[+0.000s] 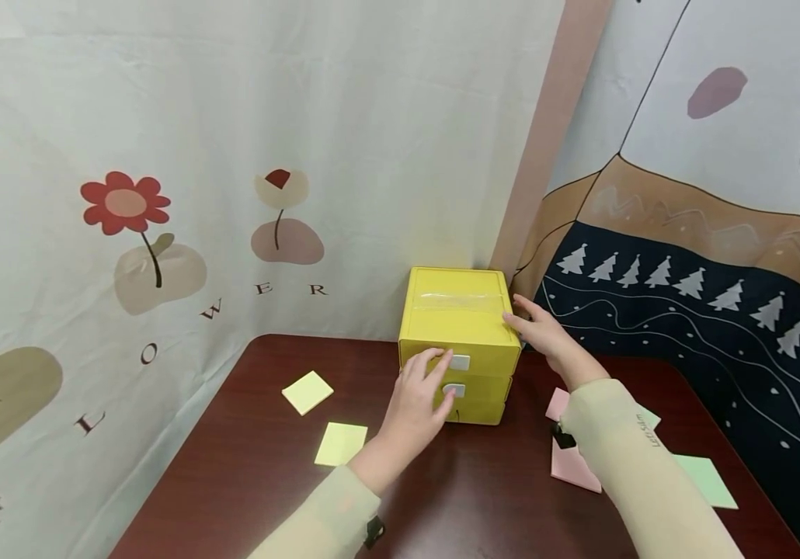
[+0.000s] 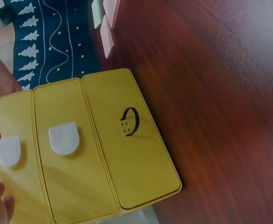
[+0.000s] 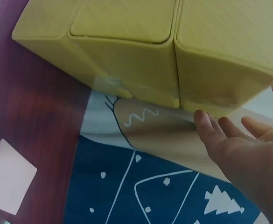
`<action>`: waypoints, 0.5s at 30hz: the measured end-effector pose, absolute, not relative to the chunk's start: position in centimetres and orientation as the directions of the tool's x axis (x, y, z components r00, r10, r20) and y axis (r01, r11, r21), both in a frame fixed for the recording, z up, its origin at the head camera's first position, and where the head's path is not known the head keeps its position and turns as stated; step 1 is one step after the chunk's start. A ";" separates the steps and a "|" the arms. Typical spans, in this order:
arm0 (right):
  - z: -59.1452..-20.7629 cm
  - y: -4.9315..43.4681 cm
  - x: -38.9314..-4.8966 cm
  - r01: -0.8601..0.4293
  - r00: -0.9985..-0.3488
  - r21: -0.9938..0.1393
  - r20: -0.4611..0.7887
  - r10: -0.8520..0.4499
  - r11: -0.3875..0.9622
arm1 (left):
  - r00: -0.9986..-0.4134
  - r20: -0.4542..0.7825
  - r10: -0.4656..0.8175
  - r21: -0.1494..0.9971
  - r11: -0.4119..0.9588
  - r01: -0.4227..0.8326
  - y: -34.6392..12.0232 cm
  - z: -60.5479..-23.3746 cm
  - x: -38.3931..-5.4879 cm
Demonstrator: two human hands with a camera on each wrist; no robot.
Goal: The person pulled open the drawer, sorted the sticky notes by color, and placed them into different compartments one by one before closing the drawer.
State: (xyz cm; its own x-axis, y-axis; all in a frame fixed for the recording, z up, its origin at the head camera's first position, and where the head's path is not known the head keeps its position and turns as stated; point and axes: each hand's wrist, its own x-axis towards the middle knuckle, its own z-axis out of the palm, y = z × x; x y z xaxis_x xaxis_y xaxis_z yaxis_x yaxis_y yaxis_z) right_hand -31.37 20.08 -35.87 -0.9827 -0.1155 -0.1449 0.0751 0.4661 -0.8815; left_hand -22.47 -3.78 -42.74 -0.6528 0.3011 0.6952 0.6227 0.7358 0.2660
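A yellow drawer box (image 1: 456, 322) with three tiers stands at the back of the table. Clear tape runs across its top. White tab handles (image 2: 65, 138) sit on the top and middle drawers, and a black loop (image 2: 130, 121) on the bottom one. My left hand (image 1: 410, 400) is in front of the box, fingers spread and loosely bent near the upper tabs, holding nothing. At the box's right side is my right hand (image 1: 545, 335), its fingers extended along the wall and the thumb by the top edge; in the right wrist view the fingertips (image 3: 202, 116) overlap the box's lower edge.
Two yellow sticky-note pads (image 1: 341, 444) lie left of the box on the dark red table (image 1: 246, 473). Pink pads (image 1: 575, 466) and green pads (image 1: 707, 480) lie on the right, partly under my right sleeve. Printed curtains (image 1: 372, 140) hang close behind the table.
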 end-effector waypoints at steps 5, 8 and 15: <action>-36.0 19.1 -31.5 0.054 -0.992 -0.863 -0.103 -0.070 0.503 | -0.651 0.700 0.295 0.251 0.751 0.611 -3.2 -43.0 -22.5; -35.9 18.9 -31.4 0.050 -0.995 -0.850 -0.090 -0.050 0.525 | -0.649 0.705 0.287 0.250 0.755 0.606 -2.9 -43.0 -22.7; -36.1 18.8 -31.6 0.066 -0.995 -0.852 -0.097 -0.034 0.520 | -0.628 0.733 0.261 0.242 0.763 0.599 -2.5 -43.2 -23.4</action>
State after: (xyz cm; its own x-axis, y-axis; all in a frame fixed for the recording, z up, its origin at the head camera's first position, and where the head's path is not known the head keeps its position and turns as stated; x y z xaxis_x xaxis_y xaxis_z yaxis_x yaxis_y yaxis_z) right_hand -31.58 18.80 -36.06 -0.9947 -0.0337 -0.0975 0.0659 0.5198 -0.8517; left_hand -23.36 -2.50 -43.20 -0.6277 0.2607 0.7335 0.5992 0.7633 0.2416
